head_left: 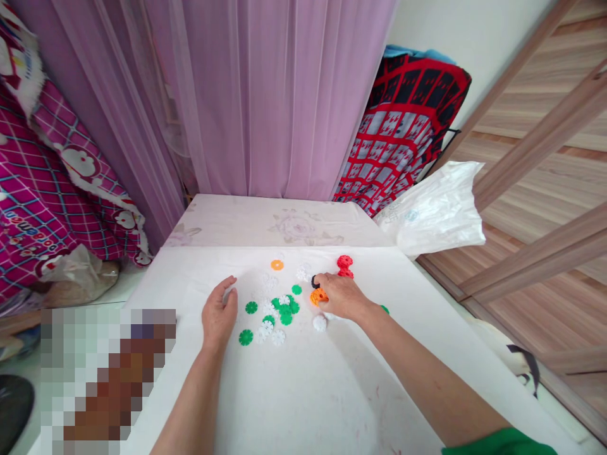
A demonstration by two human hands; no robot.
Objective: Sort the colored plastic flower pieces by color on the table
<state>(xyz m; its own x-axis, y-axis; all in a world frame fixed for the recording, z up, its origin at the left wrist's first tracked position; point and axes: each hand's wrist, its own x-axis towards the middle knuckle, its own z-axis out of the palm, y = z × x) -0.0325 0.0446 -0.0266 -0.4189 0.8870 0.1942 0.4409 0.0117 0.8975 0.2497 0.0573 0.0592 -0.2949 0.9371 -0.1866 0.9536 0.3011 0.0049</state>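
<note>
My left hand hovers at the left of the scattered discs, fingers and thumb apart, with nothing in it. On the other side, my right hand has its thumb and fingers around a small pile of orange notched discs. A black disc shows by its fingertips, partly hidden. Between the hands lie several green notched discs mixed with white notched discs. Just behind my right hand is a red disc stack. A white stack sits in front of it, and a lone orange disc lies farther back.
The discs lie on a white table cover; a flower-patterned cloth covers the far end. A white plastic bag stands at the far right corner. Purple curtains hang behind, and wooden doors line the right.
</note>
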